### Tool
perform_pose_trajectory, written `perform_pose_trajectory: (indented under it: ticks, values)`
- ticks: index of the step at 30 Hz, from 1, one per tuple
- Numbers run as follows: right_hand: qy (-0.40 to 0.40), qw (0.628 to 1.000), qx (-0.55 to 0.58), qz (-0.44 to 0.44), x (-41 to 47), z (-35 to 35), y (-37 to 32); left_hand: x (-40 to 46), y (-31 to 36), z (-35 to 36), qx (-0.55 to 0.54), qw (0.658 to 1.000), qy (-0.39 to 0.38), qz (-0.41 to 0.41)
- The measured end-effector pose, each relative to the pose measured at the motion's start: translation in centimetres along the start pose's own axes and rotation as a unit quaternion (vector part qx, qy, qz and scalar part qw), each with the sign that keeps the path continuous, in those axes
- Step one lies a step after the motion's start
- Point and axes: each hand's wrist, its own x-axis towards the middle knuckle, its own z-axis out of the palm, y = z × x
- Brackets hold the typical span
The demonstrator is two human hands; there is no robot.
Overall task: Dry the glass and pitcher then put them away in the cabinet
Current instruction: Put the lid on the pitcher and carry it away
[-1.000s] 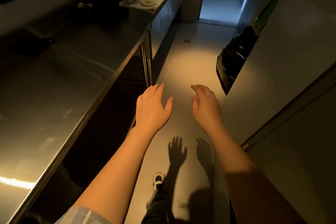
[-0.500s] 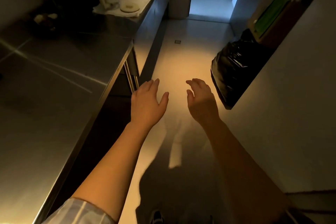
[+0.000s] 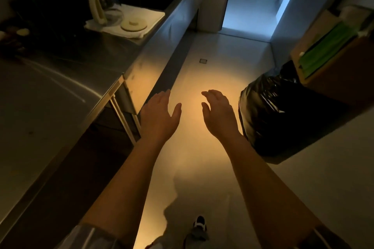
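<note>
A: So where is the pitcher [image 3: 104, 4] from the hands?

B: Ahead and to the left, far along the steel bench [image 3: 50, 91], standing upright on a white cloth [image 3: 145, 17]. A round lid [image 3: 133, 24] lies just beside it on the same cloth. I cannot make out a glass in this dim light.

A: Which hand is nearer?

B: The left hand [image 3: 158, 116], I judge; it hovers close to the bench edge. The right hand [image 3: 219, 114] hangs over the floor [image 3: 212, 70], near a black bag [image 3: 271, 113].

A: And their pose?

B: Both arms reach forward, palms down. The left hand's fingers are loosely spread, the right's slightly curled; neither holds anything. Both are well apart from the pitcher, so a walk forward seems needed first.
</note>
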Motion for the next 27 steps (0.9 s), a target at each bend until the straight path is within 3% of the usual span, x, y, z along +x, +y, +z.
perform_pose_trajectory:
  ticks: [14, 27]
  values:
    - [-0.028, 0.997, 0.045, -0.063, 22.0, 3.1, 5.0, 18.4, 2.3, 3.8, 0.03, 0.994, 0.051, -0.089]
    - [-0.13, 0.965, 0.071, -0.217, 48.9, 10.0, -1.5, 42.9, -2.9, 3.1, -0.015, 0.971, 0.157, -0.18]
